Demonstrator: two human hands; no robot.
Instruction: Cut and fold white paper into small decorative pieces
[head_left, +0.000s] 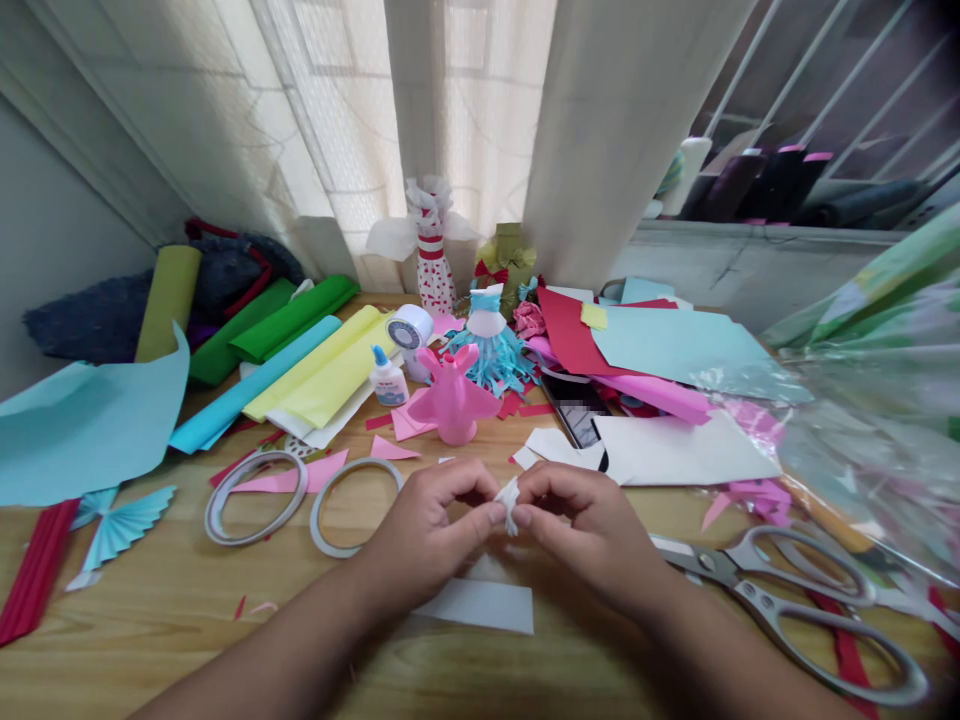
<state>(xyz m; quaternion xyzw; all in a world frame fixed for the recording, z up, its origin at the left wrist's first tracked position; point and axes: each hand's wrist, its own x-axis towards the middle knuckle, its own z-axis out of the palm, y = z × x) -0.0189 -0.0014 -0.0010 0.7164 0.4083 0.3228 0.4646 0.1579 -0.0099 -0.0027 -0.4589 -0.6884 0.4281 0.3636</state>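
Between both hands, above the table, is a small gathered piece of white paper (509, 505) with folds in it. My left hand (442, 515) pinches its left side between thumb and fingers. The right side is pinched by my right hand (581, 515). Below them a white paper strip (480, 607) lies flat on the wooden table (300, 620). Just beyond the hands stands a pink paper figure (454, 395) with side flaps. A tape roll (356, 508) lies beside my left hand, and large scissors (787, 590) lie to the right of my right hand.
Another tape roll (256, 497) lies at left. A glue bottle (388, 378) and a blue fringed paper figure (491, 340) stand behind. Rolled coloured papers (300, 320) fill the back left. Paper sheets (690, 350), a phone (574, 405) and clear plastic wrap (862, 430) cover the right.
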